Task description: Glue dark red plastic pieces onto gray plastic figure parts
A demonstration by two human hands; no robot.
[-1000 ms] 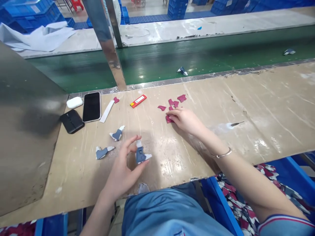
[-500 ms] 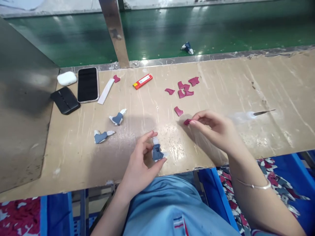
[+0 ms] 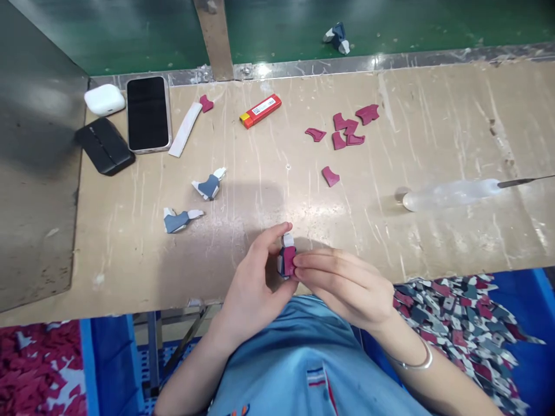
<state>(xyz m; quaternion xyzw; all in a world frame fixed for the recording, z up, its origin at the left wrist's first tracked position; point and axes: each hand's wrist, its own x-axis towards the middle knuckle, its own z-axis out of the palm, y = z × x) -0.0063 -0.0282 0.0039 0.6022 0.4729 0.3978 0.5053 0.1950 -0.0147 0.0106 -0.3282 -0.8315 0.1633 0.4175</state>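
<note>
My left hand (image 3: 256,284) holds a small blue-grey and white plastic part (image 3: 288,239) between thumb and fingertips, its white end pointing away from me. A flat maroon piece (image 3: 289,261) lies against the face of that part. My right hand (image 3: 347,284) pinches and presses the maroon piece there with closed fingertips. How well the two fit together is partly hidden by the fingers. On the table to the left lie two more blue-grey and white parts (image 3: 208,186). Ahead is a loose maroon piece (image 3: 330,176), with a cluster of similar maroon pieces (image 3: 346,132) beyond it.
A clear bottle with a thin dark needle tip (image 3: 453,193) lies at right. Toward the back left are a phone (image 3: 148,115), white case (image 3: 104,100), black device (image 3: 106,146), white strip (image 3: 185,130) and red-yellow box (image 3: 261,111). Blue bins (image 3: 113,361) of pieces stand below the edge.
My right hand has moved left and toward me, carrying the maroon piece onto the part in my left hand. The view has tilted down, and the bottle my arm covered now shows.
</note>
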